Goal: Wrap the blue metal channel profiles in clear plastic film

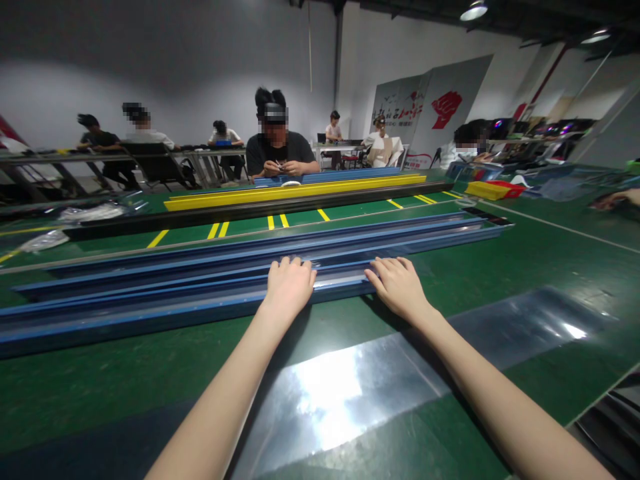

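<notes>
Sheet (385,373) lies on the desk (100,373), nearer than left hand (291,283) and right hand (399,285). Both bend over the front rail (200,312) beneath them; whether they grip cannot be told. Even, matched pressure should keep it straight.

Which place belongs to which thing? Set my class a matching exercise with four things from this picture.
1. Left hand
2. Long yellow bar
3. Clear sheet
4. Red fist emblem

A. On a grey panel
B. On the nearest blue channel
C. Flat on the green table
D. Just beyond the black bar

Pairs: 1-B, 2-D, 3-C, 4-A
</notes>
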A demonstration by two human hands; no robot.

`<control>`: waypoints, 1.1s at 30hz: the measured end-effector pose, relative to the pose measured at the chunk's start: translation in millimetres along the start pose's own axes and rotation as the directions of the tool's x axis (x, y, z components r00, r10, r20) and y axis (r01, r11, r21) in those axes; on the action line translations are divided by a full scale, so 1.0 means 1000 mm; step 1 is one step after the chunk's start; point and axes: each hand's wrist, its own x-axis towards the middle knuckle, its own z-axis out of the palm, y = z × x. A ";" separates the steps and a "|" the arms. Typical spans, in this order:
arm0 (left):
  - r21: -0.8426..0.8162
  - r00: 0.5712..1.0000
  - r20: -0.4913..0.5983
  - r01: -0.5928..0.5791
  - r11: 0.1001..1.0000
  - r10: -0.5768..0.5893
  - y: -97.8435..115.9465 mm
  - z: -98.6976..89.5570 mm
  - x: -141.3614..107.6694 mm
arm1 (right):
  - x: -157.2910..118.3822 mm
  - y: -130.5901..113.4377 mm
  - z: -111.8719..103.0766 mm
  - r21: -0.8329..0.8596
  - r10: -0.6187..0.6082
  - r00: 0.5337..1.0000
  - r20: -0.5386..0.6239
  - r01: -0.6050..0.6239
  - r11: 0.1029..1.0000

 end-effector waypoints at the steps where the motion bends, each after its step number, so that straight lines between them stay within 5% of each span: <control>1: -0.006 1.000 -0.011 -0.022 1.000 0.022 0.002 0.001 0.000 | 0.000 -0.002 0.001 0.004 -0.012 1.000 -0.003 0.012 1.000; 7: -0.107 0.977 -0.024 -0.213 0.971 0.212 0.012 0.011 0.002 | -0.002 -0.011 0.002 0.092 -0.185 0.983 -0.011 0.185 0.978; 11: -0.129 0.974 -0.009 -0.228 0.965 0.228 0.015 0.016 0.001 | -0.001 -0.012 0.001 0.112 -0.248 0.968 -0.022 0.249 0.962; 18: -0.099 0.984 0.030 -0.170 0.980 0.174 0.009 0.009 0.001 | 0.000 -0.004 0.000 0.046 -0.115 0.991 -0.069 0.118 0.992; 26: -0.007 0.999 0.033 0.040 0.999 -0.039 0.001 -0.001 0.000 | 0.001 0.003 -0.004 0.007 0.021 0.999 -0.027 -0.021 1.000; 33: -0.025 0.996 -0.049 -0.070 0.997 0.069 0.009 0.008 0.002 | -0.001 -0.006 0.002 0.049 -0.061 0.998 -0.029 0.062 0.997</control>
